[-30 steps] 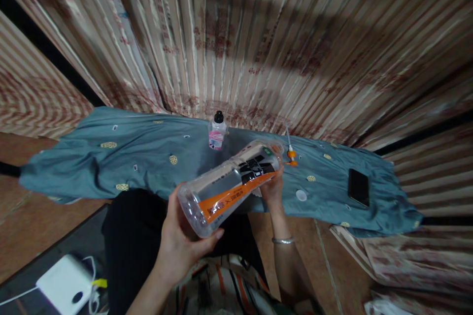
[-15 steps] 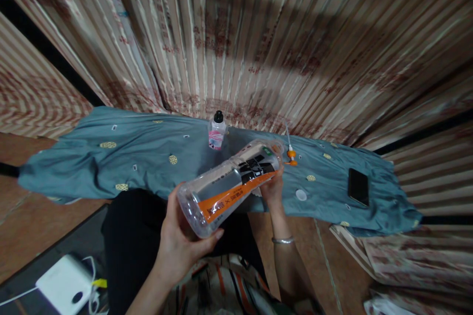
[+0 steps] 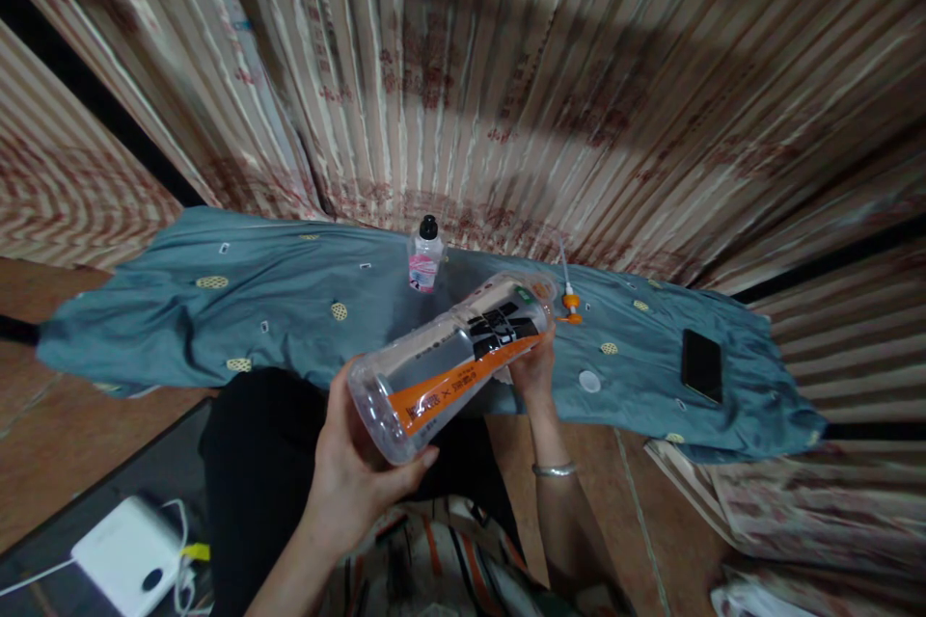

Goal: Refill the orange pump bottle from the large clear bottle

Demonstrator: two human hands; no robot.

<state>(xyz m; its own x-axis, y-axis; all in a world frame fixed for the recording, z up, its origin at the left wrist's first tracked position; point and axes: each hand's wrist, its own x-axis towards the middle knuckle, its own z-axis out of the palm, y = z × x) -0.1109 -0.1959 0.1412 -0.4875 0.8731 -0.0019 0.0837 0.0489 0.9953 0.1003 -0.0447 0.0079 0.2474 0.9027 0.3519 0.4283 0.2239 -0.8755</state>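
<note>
A large clear plastic bottle (image 3: 449,362) with an orange and black label lies aslant between my hands. Its wide base points toward me on the left, and its other end points to the back right. My left hand (image 3: 354,468) grips the base, thumb along the near side. Around the far end, my right hand (image 3: 533,368) is wrapped, its fingers mostly hidden by the bottle. Just right of that end, an orange pump head (image 3: 571,307) with a pale tube rests on the cloth. Behind the large bottle stands a small clear bottle (image 3: 425,262) with a black cap and pink label.
A teal patterned cloth (image 3: 166,318) covers the narrow table. To the right lie a small white disc (image 3: 589,381) and a black phone (image 3: 701,366). Striped curtains (image 3: 463,96) hang close behind. A white box (image 3: 130,554) with cables sits at lower left.
</note>
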